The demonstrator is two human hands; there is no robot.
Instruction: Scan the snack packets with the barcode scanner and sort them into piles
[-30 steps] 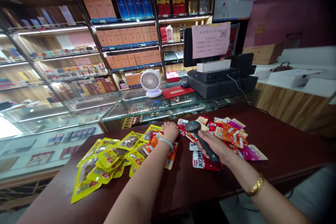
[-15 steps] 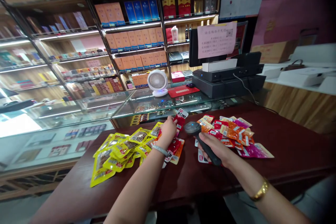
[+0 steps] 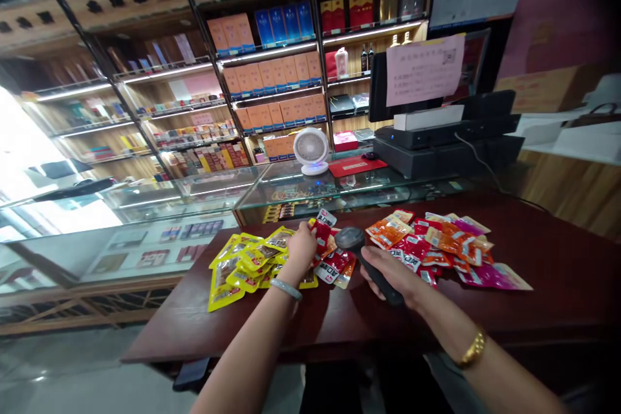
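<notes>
Handheld barcode scanner (image 3: 373, 270): dark grey, above the surface (image 3: 179, 330), between the yellow packets and the mixed pile; its head points up and to the left, its underside out of view, and part of the handle is covered by fingers.
Right hand (image 3: 395, 272): wrapped around the scanner's handle, thumb along the upper side; the fingers beneath are only partly visible.
Left hand (image 3: 301, 247): nearly closed, thumb and fingers gripping the edge of a red-and-white snack packet; the palm is turned away, so the exact finger contact is hidden.
Red-and-white snack packet (image 3: 322, 233): tilted, white end uppermost, just left of the scanner's head; its lower part merges with the packets behind, and I cannot tell where it ends.
Yellow snack packets (image 3: 247, 265): overlapping in a spread heap left of the left hand; that hand and its wrist hide some of them.
Small red and orange packets (image 3: 334, 266): lying below the held one, near the scanner; print mostly illegible.
Mixed pile (image 3: 431, 242): orange, red and magenta packets to the right, many covered by others; the right hand screens its near left edge.
Pink notice (image 3: 424, 71): on the monitor's back, lettering too blurred to read.
White fan (image 3: 311, 147): on the glass case beyond.
Forearms: both cut off by the lower edge.
Shelves' far left: washed out by glare.
</notes>
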